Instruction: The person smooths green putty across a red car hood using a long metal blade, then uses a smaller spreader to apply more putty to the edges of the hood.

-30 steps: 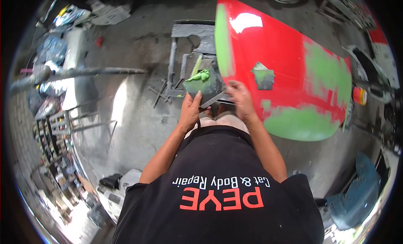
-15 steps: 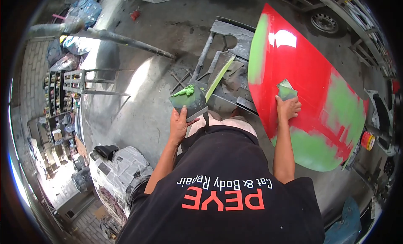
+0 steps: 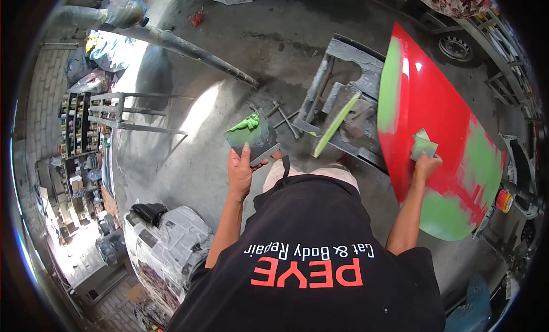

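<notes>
My left hand (image 3: pixel 240 171) grips a dark flat mixing board (image 3: pixel 251 140) that carries a lump of green filler (image 3: pixel 246 123) on its far edge. My right hand (image 3: pixel 426 165) presses a small flat spreader (image 3: pixel 423 144), smeared green, against a red car panel (image 3: pixel 426 98). The panel stands tilted to my right and has green filler patches (image 3: pixel 443 215) along its left edge, lower part and right side.
A grey metal stand (image 3: pixel 343 75) with a green-edged strip (image 3: pixel 335 125) sits ahead on the concrete floor. A long pipe (image 3: pixel 189 49) crosses upper left. A paper-wrapped part (image 3: pixel 166 246) lies lower left, metal racks (image 3: pixel 114 112) at left, an orange can (image 3: pixel 503 200) at right.
My right hand left the board, reached to the red panel and took up the spreader lying there. The view swung left, so the panel now sits further right.
</notes>
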A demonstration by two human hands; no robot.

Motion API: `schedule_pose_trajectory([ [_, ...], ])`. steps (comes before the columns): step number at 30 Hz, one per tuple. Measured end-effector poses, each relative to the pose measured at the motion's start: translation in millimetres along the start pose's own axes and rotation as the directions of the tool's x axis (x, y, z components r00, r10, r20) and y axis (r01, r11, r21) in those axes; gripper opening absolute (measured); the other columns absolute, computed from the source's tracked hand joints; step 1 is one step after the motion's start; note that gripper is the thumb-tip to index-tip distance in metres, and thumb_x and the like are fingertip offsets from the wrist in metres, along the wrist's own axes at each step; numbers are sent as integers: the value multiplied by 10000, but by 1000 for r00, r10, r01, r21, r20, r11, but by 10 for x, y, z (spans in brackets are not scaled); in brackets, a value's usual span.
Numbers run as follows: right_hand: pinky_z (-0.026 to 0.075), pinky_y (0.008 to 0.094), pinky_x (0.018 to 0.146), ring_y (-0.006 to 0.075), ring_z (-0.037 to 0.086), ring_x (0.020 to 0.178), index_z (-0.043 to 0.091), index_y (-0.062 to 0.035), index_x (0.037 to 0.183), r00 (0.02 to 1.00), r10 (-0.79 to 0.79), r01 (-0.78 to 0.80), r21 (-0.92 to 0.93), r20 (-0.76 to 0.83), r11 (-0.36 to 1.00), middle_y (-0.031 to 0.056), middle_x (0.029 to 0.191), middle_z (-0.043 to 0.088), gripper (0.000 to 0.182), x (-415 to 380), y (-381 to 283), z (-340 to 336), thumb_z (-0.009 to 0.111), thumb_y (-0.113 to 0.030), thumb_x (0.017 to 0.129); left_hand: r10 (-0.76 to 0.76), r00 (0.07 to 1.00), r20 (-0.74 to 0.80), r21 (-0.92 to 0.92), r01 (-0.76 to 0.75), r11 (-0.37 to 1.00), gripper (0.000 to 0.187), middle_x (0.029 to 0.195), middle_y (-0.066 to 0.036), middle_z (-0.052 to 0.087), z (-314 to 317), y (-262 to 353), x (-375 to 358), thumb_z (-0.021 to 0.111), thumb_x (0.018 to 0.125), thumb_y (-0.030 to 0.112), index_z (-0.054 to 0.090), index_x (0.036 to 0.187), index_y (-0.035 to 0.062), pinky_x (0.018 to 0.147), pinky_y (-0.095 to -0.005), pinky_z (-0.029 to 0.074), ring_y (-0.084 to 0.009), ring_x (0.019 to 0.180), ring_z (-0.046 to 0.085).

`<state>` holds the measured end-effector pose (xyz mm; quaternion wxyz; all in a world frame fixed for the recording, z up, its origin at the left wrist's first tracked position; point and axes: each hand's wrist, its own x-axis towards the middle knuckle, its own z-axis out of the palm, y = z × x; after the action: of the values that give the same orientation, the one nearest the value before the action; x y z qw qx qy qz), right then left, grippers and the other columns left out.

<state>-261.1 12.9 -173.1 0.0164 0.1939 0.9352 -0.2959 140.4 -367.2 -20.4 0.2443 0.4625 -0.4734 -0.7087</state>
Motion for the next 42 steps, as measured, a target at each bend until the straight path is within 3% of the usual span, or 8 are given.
schedule_pose_trajectory([
  [3,555,346,864,229,665,1024,542,19,1223,968,-172,217,265,-184,940,111,1167,679,334,-518,-243,-31,704,-82,948,13,995,101,96,-23,995,402,1331,-91,621,-387,186,338,514,1107,314,441,1432,88,808,-382,634,-214,1124,677],
  [8,558,290,846,140,678,951,665,5,1209,855,-384,-126,859,348,497,62,1098,713,216,-2433,-1766,-51,642,-72,1009,132,969,210,136,-162,977,261,1219,-105,651,-800,720,824,480,1121,218,482,1310,38,703,-323,625,-173,957,706],
  [13,510,242,853,70,638,937,657,-12,1245,462,-545,-490,713,700,501,11,1080,707,260,-3911,-2723,404,673,-86,997,258,897,360,151,-329,932,248,1123,-96,654,-1005,1294,1075,466,1129,250,483,1252,35,629,-290,583,-138,865,679],
  [28,540,261,888,83,671,950,677,21,1201,527,-633,-547,796,567,259,42,1073,738,233,-4505,-3437,568,693,-79,991,47,728,684,534,-543,648,343,893,-186,722,-996,1913,1371,673,1015,163,518,1283,16,688,-372,553,-290,750,724],
  [30,545,254,876,89,674,954,682,22,1214,530,-665,-494,829,526,262,49,1085,737,237,-4408,-3497,577,684,-57,991,-29,729,684,580,-520,627,306,1009,-243,740,-970,1971,1441,649,1015,130,535,1273,10,817,-405,559,-400,1008,737],
  [35,535,260,881,127,675,1012,704,-3,1256,680,-642,-303,933,354,193,66,1101,728,299,-4145,-3809,415,679,24,960,79,784,615,283,-314,906,292,919,-51,629,-975,1969,1879,518,1111,260,486,1294,35,512,-276,494,-111,625,593],
  [37,536,278,899,169,667,1089,734,-28,1248,439,-895,331,940,-78,81,96,1165,700,354,-3898,-3955,486,682,81,916,63,757,650,252,-294,922,309,891,-28,596,-770,2085,2051,494,1121,287,455,1328,61,431,-207,420,-60,578,556],
  [42,534,322,959,263,659,1127,751,-79,1240,389,-920,344,921,38,183,119,1214,646,424,-3444,-4317,855,676,118,872,53,710,703,197,-265,944,291,882,-14,594,-61,2273,2653,499,1121,274,499,1315,56,411,-194,377,-37,532,508],
])
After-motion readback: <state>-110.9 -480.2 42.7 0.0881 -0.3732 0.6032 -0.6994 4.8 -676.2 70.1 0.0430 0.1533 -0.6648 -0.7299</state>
